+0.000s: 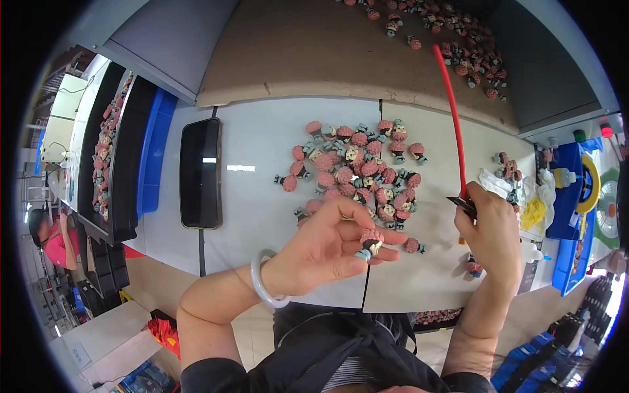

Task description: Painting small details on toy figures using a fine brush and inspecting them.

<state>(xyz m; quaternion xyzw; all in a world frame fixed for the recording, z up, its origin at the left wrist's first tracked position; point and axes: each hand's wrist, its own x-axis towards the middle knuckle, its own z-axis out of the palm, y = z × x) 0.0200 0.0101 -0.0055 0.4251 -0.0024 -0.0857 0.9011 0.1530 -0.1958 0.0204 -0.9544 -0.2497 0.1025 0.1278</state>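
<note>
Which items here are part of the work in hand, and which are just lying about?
In use:
- left hand holding a small pink-topped figure
- right hand gripping a black tool on a red hose
- pile of pink-topped figures on the white table

Lying about:
- dark phone
- blue bins
- white gloves
- small fan

Left hand [327, 245] pinching pink figurine [371, 241], right hand [488, 232] gripping black tool [462, 205]

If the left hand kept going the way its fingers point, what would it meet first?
The left hand, holding a small pink-topped figure, points toward the person's right. First in that line is probably a loose figure on the white table, then the right hand gripping a black tool; depth is uncertain.
</note>
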